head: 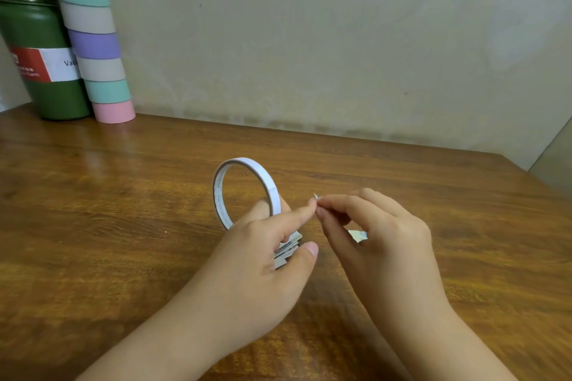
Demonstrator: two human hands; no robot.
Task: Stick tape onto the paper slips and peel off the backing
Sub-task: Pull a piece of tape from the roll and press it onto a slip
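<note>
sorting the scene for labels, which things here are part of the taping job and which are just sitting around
Part of the job:
- tape roll, held by the left hand
- paper slips, also in the left hand
- small white bit, pinched by the right hand

Just lying about:
- green bottle
- striped pastel tube
- wooden table

Bare wooden table lies open from twelve round to four o'clock. A green flask and striped tube block ten o'clock, against the wall.
</note>
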